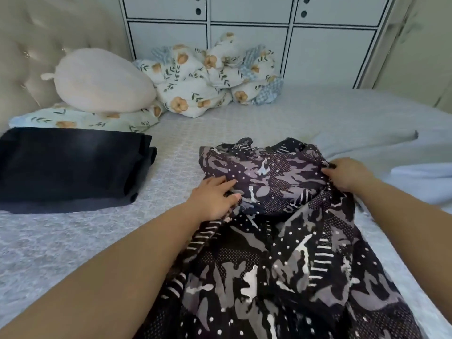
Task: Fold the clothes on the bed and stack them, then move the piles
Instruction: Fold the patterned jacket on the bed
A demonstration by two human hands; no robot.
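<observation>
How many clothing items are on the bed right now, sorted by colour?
Dark folded pile: 1 (layers inside cannot be counted)
Black-and-grey patterned garment, under the left hand and right hand: 1
Pale blue garment: 1
Total: 3

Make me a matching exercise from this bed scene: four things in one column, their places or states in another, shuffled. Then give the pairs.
Things:
1. patterned garment
2. dark folded pile
3. round plush cushion
4. floral quilt

Places or states:
A. bunched up against the cabinet at the far side of the bed
B. resting on a floral pillow by the headboard
C. spread out, with the left hand and right hand on it
D. folded flat at the left of the bed

Pairs: 1-C, 2-D, 3-B, 4-A
</observation>
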